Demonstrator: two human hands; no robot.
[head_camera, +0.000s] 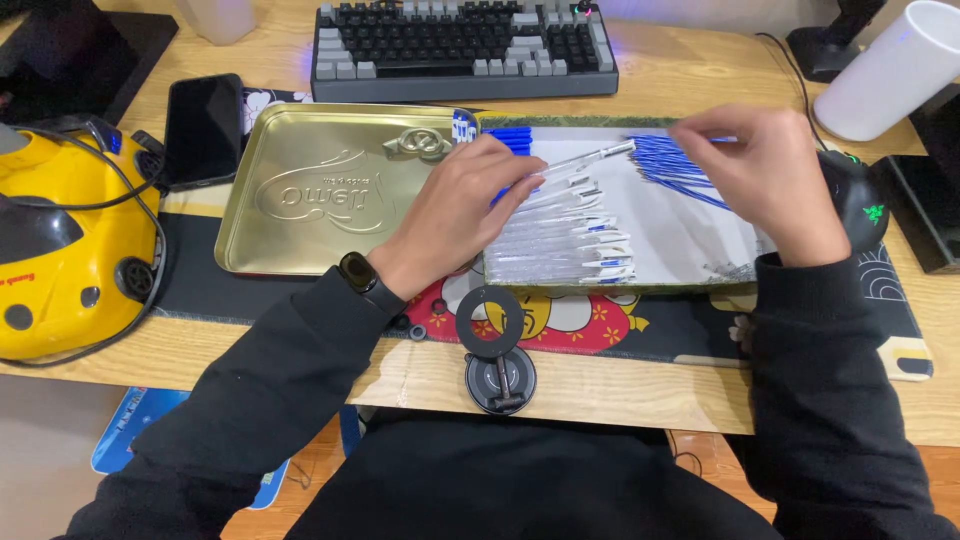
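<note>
1. Lying across a row of clear pen barrels (560, 235), the left hand (455, 215) has its fingers loosely curled, the fingertips pinching one clear barrel (590, 158) that angles up to the right.
2. The right hand (770, 175) sits over a bundle of blue ink refills (675, 165); its fingers are bent down onto the bundle, but whether they grip a refill cannot be told.
3. The barrels and refills lie in a shallow tin tray (690, 240) with a pale floor, in the middle of the desk; the barrels fill its left half, the refills its upper right.
4. A few blue caps (510, 135) show at the tray's upper left corner, just above the left hand.
5. A gold tin lid (320, 190) lies upside down just beside the tray on the left.
6. A dark phone (203, 128) rests left of the lid, and a yellow toy-car-shaped object (60, 250) sits at the far left.
7. A keyboard (460, 45) stands behind the tray, a white cylinder (890, 70) at the far right, and a black mouse (862, 195) just beyond the right hand.
8. A round black stand (497, 350) sits near the desk's front edge.
</note>
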